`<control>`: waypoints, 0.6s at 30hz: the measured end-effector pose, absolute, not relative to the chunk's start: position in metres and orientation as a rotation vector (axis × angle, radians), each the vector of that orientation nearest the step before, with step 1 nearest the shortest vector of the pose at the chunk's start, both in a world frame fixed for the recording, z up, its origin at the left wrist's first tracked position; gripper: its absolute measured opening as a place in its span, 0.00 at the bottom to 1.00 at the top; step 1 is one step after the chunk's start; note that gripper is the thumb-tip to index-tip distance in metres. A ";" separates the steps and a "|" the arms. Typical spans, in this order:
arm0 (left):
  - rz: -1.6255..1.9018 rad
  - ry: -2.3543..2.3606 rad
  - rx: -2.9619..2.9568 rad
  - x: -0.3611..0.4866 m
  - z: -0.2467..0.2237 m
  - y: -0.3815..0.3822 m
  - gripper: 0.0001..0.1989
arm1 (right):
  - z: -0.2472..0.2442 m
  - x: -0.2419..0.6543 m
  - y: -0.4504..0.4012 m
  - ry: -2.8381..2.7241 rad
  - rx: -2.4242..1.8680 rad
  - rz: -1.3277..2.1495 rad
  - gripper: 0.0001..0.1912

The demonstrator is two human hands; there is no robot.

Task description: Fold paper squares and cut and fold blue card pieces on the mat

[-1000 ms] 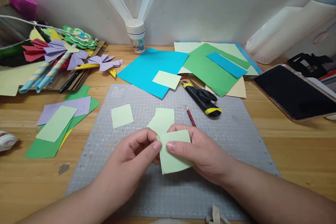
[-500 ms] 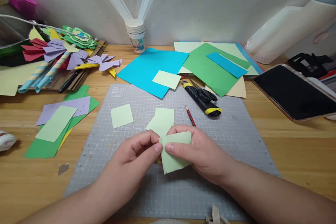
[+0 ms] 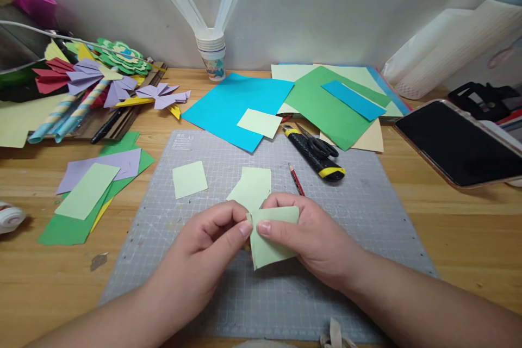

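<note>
A pale green paper piece (image 3: 274, 247) is held up between both hands above the grey cutting mat (image 3: 171, 261). My left hand (image 3: 216, 239) is closed, its thumb and forefinger pinching the paper's upper left edge. Gripping the right side, my right hand (image 3: 304, 234) has its thumb flat on the front and its fingers behind, mostly hidden. A narrow crease or strip runs along the paper's left edge. Just beyond the hands lie two more pale green pieces on the mat: a square (image 3: 190, 180) and an angled piece (image 3: 253, 185). The red pencil (image 3: 296, 179) lies beside my right hand.
A black and yellow utility knife (image 3: 312, 155) lies with black-handled scissors (image 3: 322, 147) on the mat. Blue (image 3: 240, 103) and green sheets (image 3: 338, 109) spread behind. A paper cup (image 3: 212, 62) holds white strips. Left are paper scraps (image 3: 87, 196) and paper flowers; right, a tablet (image 3: 460, 141).
The hands keep the same grip. The held paper has tilted very slightly, its upper right corner a little lower; the other things lie where they were.
</note>
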State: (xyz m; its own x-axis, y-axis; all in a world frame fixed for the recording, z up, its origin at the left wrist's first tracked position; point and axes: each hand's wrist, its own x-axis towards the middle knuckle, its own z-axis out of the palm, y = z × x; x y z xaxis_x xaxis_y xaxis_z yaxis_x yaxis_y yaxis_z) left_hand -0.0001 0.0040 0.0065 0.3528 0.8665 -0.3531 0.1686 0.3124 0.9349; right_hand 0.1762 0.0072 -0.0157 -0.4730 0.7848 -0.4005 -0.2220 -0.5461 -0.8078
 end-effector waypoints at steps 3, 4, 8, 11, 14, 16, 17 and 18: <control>0.634 1.143 1.167 0.001 0.008 0.004 0.12 | -0.016 0.176 0.008 -0.904 -1.062 2.068 0.15; 0.643 1.139 1.155 0.001 0.008 0.004 0.12 | -0.016 0.176 0.008 -0.898 -1.064 2.070 0.15; 0.672 1.099 1.079 0.003 0.008 0.004 0.11 | -0.015 0.175 0.008 -0.872 -1.107 2.052 0.17; 0.644 1.105 1.063 0.003 0.006 0.004 0.10 | -0.014 0.174 0.009 -0.849 -1.139 2.037 0.19; 0.607 1.141 1.079 0.003 0.005 0.004 0.10 | -0.014 0.174 0.009 -0.842 -1.113 2.049 0.19; 0.596 1.156 1.090 0.002 0.004 0.003 0.10 | -0.013 0.174 0.009 -0.844 -1.093 2.054 0.18; 0.598 1.157 1.092 0.002 0.004 0.003 0.10 | -0.012 0.174 0.009 -0.848 -1.091 2.058 0.18; 0.602 1.155 1.092 0.002 0.004 0.003 0.10 | -0.012 0.174 0.009 -0.853 -1.095 2.059 0.17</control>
